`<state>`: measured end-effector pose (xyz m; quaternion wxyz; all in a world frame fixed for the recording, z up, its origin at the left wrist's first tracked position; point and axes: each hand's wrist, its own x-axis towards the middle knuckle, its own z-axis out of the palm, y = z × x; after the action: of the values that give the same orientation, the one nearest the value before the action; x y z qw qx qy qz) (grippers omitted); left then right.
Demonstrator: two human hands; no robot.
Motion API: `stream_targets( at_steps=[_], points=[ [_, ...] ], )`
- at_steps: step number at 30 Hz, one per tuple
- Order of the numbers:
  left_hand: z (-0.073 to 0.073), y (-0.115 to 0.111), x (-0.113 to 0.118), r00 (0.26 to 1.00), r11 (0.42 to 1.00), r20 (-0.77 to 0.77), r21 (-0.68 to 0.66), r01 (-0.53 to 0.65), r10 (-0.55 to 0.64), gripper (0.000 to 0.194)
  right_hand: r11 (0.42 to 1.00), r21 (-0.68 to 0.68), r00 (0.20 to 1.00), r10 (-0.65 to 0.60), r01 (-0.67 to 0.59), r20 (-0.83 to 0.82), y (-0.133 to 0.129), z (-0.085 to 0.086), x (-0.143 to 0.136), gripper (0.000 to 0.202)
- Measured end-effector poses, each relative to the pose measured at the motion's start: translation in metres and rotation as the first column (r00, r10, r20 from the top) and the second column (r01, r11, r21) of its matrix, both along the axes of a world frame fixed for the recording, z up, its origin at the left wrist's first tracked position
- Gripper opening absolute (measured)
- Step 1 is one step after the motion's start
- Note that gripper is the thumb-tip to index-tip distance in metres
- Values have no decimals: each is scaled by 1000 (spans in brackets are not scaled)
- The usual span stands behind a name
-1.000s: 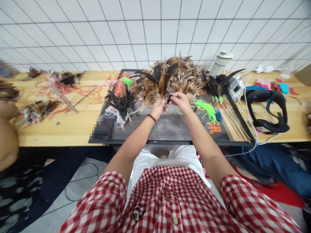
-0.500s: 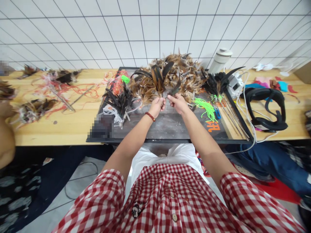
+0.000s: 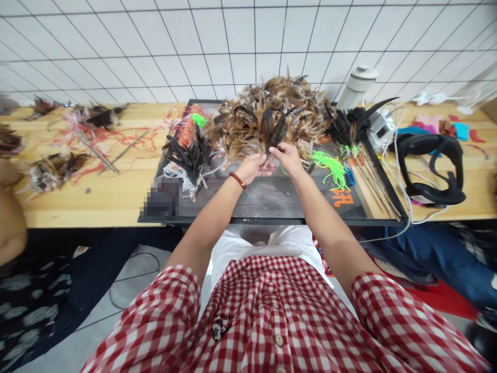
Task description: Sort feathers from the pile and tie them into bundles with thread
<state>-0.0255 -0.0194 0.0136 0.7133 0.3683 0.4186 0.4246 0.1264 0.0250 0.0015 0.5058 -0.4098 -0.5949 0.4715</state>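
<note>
Grip on dark feathers [image 3: 272, 127], wooden table [image 3: 116, 204], tiled wall [image 3: 248, 39]

On the table [image 3: 116, 207], a tray [image 3: 264, 199] lies before me; at its back sits the feather pile [image 3: 272, 114], with feather bunches either side. The bottle [image 3: 356, 88] stands behind, right; the headset [image 3: 429, 197] lies right of the tray.
</note>
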Motion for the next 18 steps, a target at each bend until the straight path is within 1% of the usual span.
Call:
stream_targets(
  at_steps=[2,3,5,7,8,9,11,12,14,16,18],
  points=[
    [-3,0,0,999,999,15,13,31,-31,16,999,-19,999,50,-49,20,-2,-1,-2,45],
    [-4,1,1,999,1000,42,23,19,-20,13,998,-27,998,60,-60,18,-2,-2,-2,46],
    [-6,3,2,991,998,132,54,-44,36,15,1000,3,1000,18,-18,-5,1,-2,-1,46],
    [-6,4,1,968,990,232,87,-113,90,23,997,59,998,-56,58,-32,4,-3,2,46],
    [-6,5,0,957,986,270,96,-140,109,25,995,70,997,-73,74,-27,5,-3,3,45],
    [-5,5,-1,947,983,298,99,-157,121,27,997,58,998,-60,60,-5,6,-3,4,42],
    [-3,5,-2,931,979,336,86,-183,145,28,999,-18,998,49,-48,49,4,-2,4,36],
    [-2,5,-2,924,978,351,77,-192,154,27,992,-56,991,120,-116,62,2,-1,3,32],
    [-1,5,-2,916,979,368,61,-195,159,26,968,-90,970,238,-232,53,-4,1,0,26],
    [0,5,-1,918,980,363,53,-191,159,25,951,-87,950,303,-296,77,-9,3,-3,20],
    [0,6,-2,914,977,364,39,-207,180,24,947,-97,937,318,-307,142,-12,6,-3,14]
  ],
)
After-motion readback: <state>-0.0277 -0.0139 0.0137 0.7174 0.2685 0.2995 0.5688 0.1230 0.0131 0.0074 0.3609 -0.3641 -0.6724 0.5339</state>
